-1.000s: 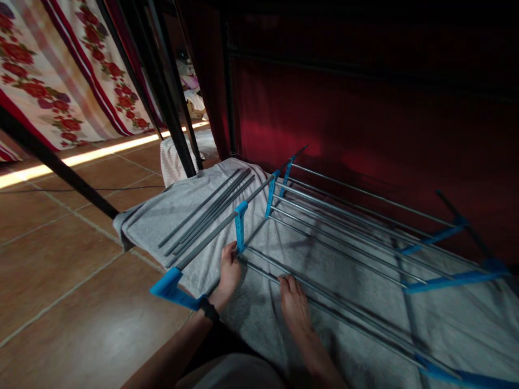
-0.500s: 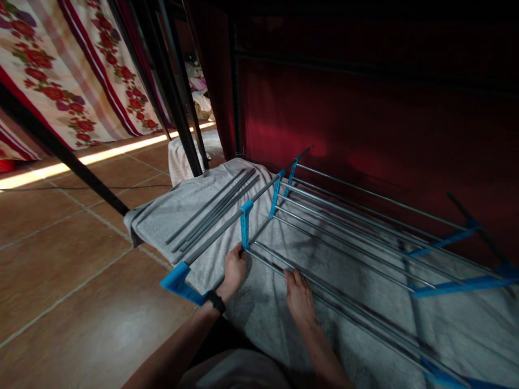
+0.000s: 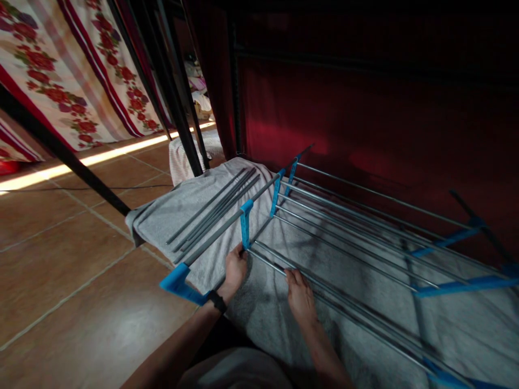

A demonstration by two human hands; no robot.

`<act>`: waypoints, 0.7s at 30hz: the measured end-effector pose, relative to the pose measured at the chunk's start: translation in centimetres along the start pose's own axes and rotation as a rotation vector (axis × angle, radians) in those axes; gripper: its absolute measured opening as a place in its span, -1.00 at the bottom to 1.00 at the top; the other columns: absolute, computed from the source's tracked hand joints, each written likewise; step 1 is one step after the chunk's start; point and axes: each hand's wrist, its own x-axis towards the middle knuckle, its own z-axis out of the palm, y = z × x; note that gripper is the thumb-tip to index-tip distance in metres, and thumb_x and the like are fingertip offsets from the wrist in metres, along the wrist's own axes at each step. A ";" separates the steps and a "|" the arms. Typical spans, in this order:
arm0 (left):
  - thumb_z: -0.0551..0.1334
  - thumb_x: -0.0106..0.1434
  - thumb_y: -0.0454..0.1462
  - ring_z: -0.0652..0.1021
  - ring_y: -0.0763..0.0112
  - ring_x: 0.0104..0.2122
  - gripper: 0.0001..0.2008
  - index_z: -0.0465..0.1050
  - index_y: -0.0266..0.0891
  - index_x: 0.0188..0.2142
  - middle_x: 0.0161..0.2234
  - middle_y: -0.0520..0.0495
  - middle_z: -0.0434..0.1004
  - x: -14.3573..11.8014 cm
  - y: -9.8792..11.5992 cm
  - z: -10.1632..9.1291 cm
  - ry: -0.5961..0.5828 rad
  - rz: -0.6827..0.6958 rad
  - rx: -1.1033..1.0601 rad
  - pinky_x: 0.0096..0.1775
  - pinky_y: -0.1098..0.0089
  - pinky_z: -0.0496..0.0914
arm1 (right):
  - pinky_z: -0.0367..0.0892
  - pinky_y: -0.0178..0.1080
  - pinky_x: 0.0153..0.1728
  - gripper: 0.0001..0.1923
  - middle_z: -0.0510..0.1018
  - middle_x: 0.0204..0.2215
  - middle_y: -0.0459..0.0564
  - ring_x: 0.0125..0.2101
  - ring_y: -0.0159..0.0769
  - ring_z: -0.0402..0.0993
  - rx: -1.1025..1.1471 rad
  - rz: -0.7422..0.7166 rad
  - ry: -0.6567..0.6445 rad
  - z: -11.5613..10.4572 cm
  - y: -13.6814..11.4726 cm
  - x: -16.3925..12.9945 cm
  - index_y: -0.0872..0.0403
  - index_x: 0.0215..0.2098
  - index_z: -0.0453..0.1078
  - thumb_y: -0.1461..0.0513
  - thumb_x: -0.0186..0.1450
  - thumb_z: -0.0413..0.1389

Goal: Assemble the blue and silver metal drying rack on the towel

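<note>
A rack of grey metal rods [image 3: 344, 221] joined by blue plastic brackets lies on a grey towel [image 3: 190, 205]. My left hand [image 3: 235, 269] grips the base of an upright blue bracket [image 3: 245, 221] where a rod ends. My right hand [image 3: 300, 294] rests on the nearest pair of rods [image 3: 365, 319], fingers curled over them. A black band sits on my left wrist. Several loose dark rods [image 3: 214, 208] lie on the towel to the left of the rack.
Brown tiled floor [image 3: 60, 270] spreads to the left. Black frame poles [image 3: 178, 108] stand behind the towel, with a red fabric wall [image 3: 344, 119] beyond the rack. A floral cloth [image 3: 60, 70] hangs at the upper left.
The view has shifted slightly, so the rack and towel sit a little further right. Both hands stay on the same bracket and rods.
</note>
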 end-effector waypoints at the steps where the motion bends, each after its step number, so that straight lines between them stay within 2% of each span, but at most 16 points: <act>1: 0.18 0.20 -0.33 0.68 0.08 -0.06 -0.58 0.62 -0.22 0.02 -0.09 -0.13 0.75 0.0 0.0 0.0 -0.001 0.007 0.002 0.04 0.17 0.52 | 0.34 -0.32 0.14 -0.41 0.57 0.21 0.03 0.09 -0.27 0.57 -0.003 0.001 -0.008 -0.1 0.0 0.0 0.00 0.31 0.43 0.42 0.48 -0.20; 6: 0.17 0.20 -0.32 0.67 0.08 -0.04 -0.60 0.63 -0.19 0.00 -0.03 -0.13 0.74 0.0 0.0 -0.1 0.001 0.023 0.025 0.11 0.15 0.48 | 0.35 -0.33 0.12 -0.42 0.56 0.23 0.03 0.10 -0.29 0.56 -0.005 0.000 -0.005 -0.1 -0.1 0.1 -0.02 0.31 0.44 0.42 0.47 -0.17; 10: 0.17 0.19 -0.33 0.67 0.04 -0.05 -0.62 0.64 -0.19 -0.04 -0.07 -0.14 0.75 -0.1 0.1 -0.1 0.015 0.008 0.034 0.09 0.12 0.49 | 0.38 -0.27 0.12 -0.42 0.58 0.20 0.06 0.08 -0.25 0.58 -0.007 -0.024 0.027 0.1 -0.1 0.1 0.02 0.28 0.47 0.43 0.46 -0.18; 15: 0.18 0.19 -0.36 0.68 0.05 -0.07 -0.65 0.64 -0.18 -0.08 -0.11 -0.14 0.75 -0.3 0.2 0.0 0.048 0.002 0.047 0.06 0.14 0.50 | 0.40 -0.30 0.05 -0.42 0.60 0.18 0.03 0.02 -0.29 0.61 0.004 -0.020 0.028 0.1 0.0 0.3 -0.01 0.25 0.48 0.45 0.43 -0.15; 21: 0.16 0.22 -0.37 0.66 0.04 -0.05 -0.66 0.61 -0.21 -0.07 -0.08 -0.19 0.73 -0.3 0.1 0.3 0.042 0.031 0.068 0.09 0.10 0.48 | 0.39 -0.32 0.08 -0.41 0.58 0.21 0.02 0.08 -0.28 0.58 0.010 -0.021 0.039 0.2 -0.1 0.2 -0.01 0.28 0.45 0.44 0.43 -0.14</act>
